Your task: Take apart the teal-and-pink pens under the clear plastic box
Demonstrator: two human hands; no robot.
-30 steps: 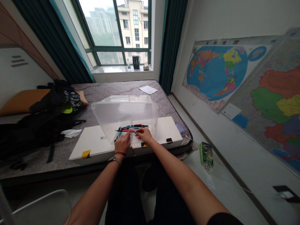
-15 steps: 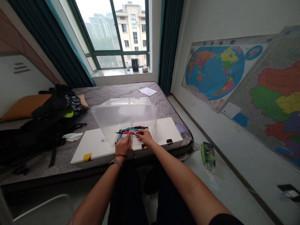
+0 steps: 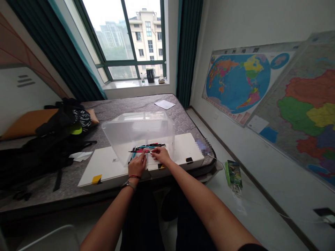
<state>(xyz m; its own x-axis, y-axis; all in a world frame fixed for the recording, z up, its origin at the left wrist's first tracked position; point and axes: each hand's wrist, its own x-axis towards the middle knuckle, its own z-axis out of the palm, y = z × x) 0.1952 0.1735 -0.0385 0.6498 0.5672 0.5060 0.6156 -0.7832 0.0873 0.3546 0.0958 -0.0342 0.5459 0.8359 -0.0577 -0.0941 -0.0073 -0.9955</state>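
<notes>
A red pen (image 3: 139,151) lies crosswise between my hands, with a dark tip pointing left. My left hand (image 3: 136,165) grips it near the middle with thumb and forefinger. At the pen's right end, my right hand (image 3: 161,155) pinches with its fingertips, which partly hide that end. Just beyond the hands, several pens (image 3: 149,145) in black, teal and red are heaped at the near side of a clear plastic bin (image 3: 136,129). The bin appears tipped on its side, on top of white flat boxes (image 3: 102,162).
The boxes rest along the near edge of a grey mattress (image 3: 125,103). Left lie a black bag (image 3: 49,146) and a white tissue (image 3: 81,156). A paper sheet (image 3: 164,104) is farther back. On the floor at right stands a green box (image 3: 233,173) with a cable.
The camera view has tilted slightly, so the scene sits a little lower. Both hands stay at the red pen, with only slight finger movement.
</notes>
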